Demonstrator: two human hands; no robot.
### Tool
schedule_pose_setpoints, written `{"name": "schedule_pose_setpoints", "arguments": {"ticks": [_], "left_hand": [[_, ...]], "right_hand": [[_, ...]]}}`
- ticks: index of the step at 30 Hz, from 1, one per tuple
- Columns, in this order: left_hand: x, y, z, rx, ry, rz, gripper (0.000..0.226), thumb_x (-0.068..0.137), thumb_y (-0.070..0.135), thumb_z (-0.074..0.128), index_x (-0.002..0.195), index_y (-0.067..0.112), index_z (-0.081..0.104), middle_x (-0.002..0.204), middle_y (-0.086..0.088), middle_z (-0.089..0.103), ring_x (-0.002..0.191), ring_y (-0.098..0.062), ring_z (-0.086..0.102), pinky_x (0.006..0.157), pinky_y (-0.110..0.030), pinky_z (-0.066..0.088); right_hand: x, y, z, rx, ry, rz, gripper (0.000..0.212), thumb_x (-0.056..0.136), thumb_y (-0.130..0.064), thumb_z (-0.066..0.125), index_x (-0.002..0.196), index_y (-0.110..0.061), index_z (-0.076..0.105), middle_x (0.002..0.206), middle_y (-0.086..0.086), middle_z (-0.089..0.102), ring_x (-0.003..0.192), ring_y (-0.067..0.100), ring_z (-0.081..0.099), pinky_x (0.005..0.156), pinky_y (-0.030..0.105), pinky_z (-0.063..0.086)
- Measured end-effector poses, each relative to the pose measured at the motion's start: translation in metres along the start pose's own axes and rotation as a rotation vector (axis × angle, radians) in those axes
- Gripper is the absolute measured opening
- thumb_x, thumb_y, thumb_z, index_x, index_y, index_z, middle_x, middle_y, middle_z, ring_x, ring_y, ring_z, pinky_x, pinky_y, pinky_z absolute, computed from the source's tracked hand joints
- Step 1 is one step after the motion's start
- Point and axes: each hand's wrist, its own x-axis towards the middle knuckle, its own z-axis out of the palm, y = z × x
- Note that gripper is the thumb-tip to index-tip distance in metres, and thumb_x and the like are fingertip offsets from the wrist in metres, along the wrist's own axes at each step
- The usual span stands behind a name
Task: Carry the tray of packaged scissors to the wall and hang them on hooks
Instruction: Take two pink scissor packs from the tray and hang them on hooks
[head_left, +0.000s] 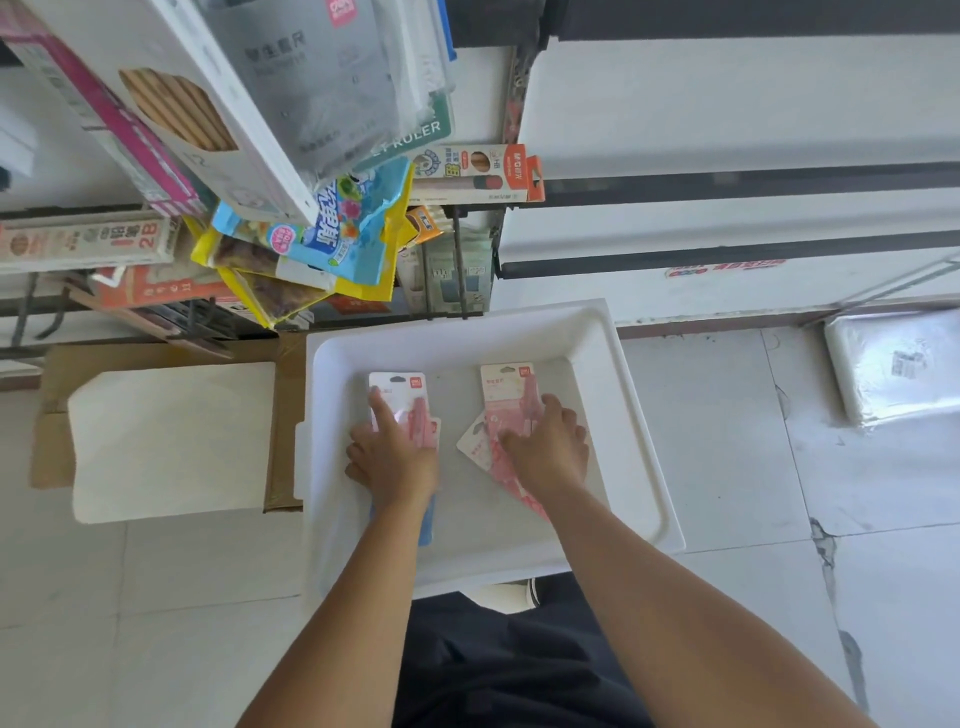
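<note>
A white tray (618, 395) rests on the tiled floor below me. Inside it lie pink scissors packs: one on the left (402, 397), and a small pile on the right (506, 397). A blue pack (426, 519) shows under my left wrist. My left hand (392, 452) lies flat on the left pack, fingers spread. My right hand (548, 447) presses on the right pile, fingers curled over the packs. Whether either hand grips a pack is not visible.
Stationery packs hang from a wall rack (322, 208) above the tray's far left. An opened cardboard box with a white sheet (171, 441) lies left of the tray. A wrapped white bundle (898, 364) sits at the right, by white shelving (727, 156).
</note>
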Motion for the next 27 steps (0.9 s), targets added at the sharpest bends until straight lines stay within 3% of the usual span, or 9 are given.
{"name": "schedule_pose_setpoints", "arguments": {"ticks": [3, 5, 7, 9, 11, 14, 17, 21, 27], "left_hand": [[0.001, -0.002, -0.01, -0.255, 0.045, 0.02, 0.084, 0.091, 0.036, 0.064, 0.157, 0.028, 0.012, 0.133, -0.01, 0.057, 0.115, -0.033, 0.059, 0.095, -0.045, 0.047], [0.001, -0.003, -0.019, -0.506, -0.012, -0.05, 0.079, 0.088, 0.029, 0.07, 0.154, 0.029, 0.027, 0.111, 0.0, 0.069, 0.1, -0.026, 0.068, 0.079, -0.041, 0.058], [-0.001, -0.002, -0.027, -0.641, -0.099, -0.094, 0.047, 0.084, 0.019, 0.072, 0.129, 0.023, 0.06, 0.098, 0.002, 0.073, 0.087, -0.021, 0.07, 0.06, -0.03, 0.057], [-0.006, 0.001, -0.039, -0.723, -0.147, -0.136, 0.016, 0.085, 0.013, 0.069, 0.1, 0.018, 0.072, 0.091, -0.002, 0.075, 0.075, -0.022, 0.07, 0.048, -0.022, 0.051], [-0.012, 0.005, -0.05, -0.805, -0.191, -0.182, 0.013, 0.085, 0.008, 0.069, 0.089, 0.02, 0.072, 0.092, -0.005, 0.076, 0.075, -0.026, 0.07, 0.055, -0.027, 0.056], [-0.018, 0.01, -0.064, -0.878, -0.253, -0.191, 0.017, 0.085, 0.006, 0.07, 0.088, 0.022, 0.072, 0.096, -0.005, 0.077, 0.082, -0.029, 0.073, 0.07, -0.038, 0.059], [-0.03, 0.021, -0.083, -0.906, -0.298, -0.138, 0.021, 0.084, 0.007, 0.068, 0.092, 0.025, 0.076, 0.1, -0.001, 0.078, 0.093, -0.029, 0.073, 0.08, -0.043, 0.06], [-0.057, 0.039, -0.108, -0.96, -0.304, -0.106, 0.02, 0.087, 0.008, 0.066, 0.093, 0.024, 0.076, 0.1, 0.002, 0.078, 0.101, -0.028, 0.072, 0.09, -0.05, 0.057], [-0.113, 0.05, -0.133, -1.024, -0.25, -0.14, 0.016, 0.091, 0.01, 0.063, 0.094, 0.021, 0.075, 0.098, -0.004, 0.077, 0.093, -0.032, 0.072, 0.084, -0.05, 0.059]], "right_hand": [[0.004, -0.005, 0.004, -0.05, -0.02, -0.037, 0.067, 0.088, -0.024, 0.063, 0.147, -0.015, 0.032, 0.136, 0.014, 0.048, 0.125, 0.036, 0.046, 0.106, 0.046, 0.039], [0.006, -0.011, 0.002, -0.034, -0.028, -0.029, 0.072, 0.09, -0.022, 0.064, 0.151, -0.01, 0.026, 0.136, 0.019, 0.045, 0.127, 0.04, 0.044, 0.109, 0.049, 0.037], [0.006, -0.015, -0.003, 0.037, -0.05, 0.01, 0.061, 0.089, -0.015, 0.062, 0.144, -0.01, 0.039, 0.133, 0.017, 0.049, 0.122, 0.039, 0.05, 0.103, 0.049, 0.044], [0.002, -0.017, -0.011, 0.212, -0.109, 0.047, 0.04, 0.084, -0.005, 0.057, 0.123, -0.011, 0.055, 0.118, 0.011, 0.06, 0.103, 0.034, 0.062, 0.079, 0.04, 0.055], [-0.007, -0.021, -0.023, 0.362, -0.183, 0.062, 0.03, 0.081, 0.005, 0.051, 0.105, -0.009, 0.06, 0.098, 0.008, 0.065, 0.083, 0.029, 0.063, 0.061, 0.031, 0.05], [-0.026, -0.027, -0.05, 0.457, -0.259, 0.001, 0.03, 0.079, 0.012, 0.049, 0.099, -0.005, 0.063, 0.081, 0.008, 0.063, 0.066, 0.023, 0.057, 0.053, 0.027, 0.047], [-0.041, -0.031, -0.079, 0.546, -0.218, -0.051, 0.024, 0.082, 0.008, 0.052, 0.1, -0.002, 0.063, 0.078, 0.011, 0.064, 0.061, 0.023, 0.057, 0.054, 0.027, 0.048], [-0.059, -0.039, -0.123, 0.634, -0.131, -0.109, 0.013, 0.085, 0.008, 0.049, 0.091, 0.002, 0.06, 0.058, 0.01, 0.057, 0.037, 0.013, 0.051, 0.038, 0.017, 0.038], [-0.09, -0.047, -0.178, 0.763, -0.157, -0.211, 0.022, 0.082, 0.004, 0.05, 0.101, 0.013, 0.058, 0.076, 0.025, 0.064, 0.046, 0.023, 0.055, 0.054, 0.033, 0.043]]}}
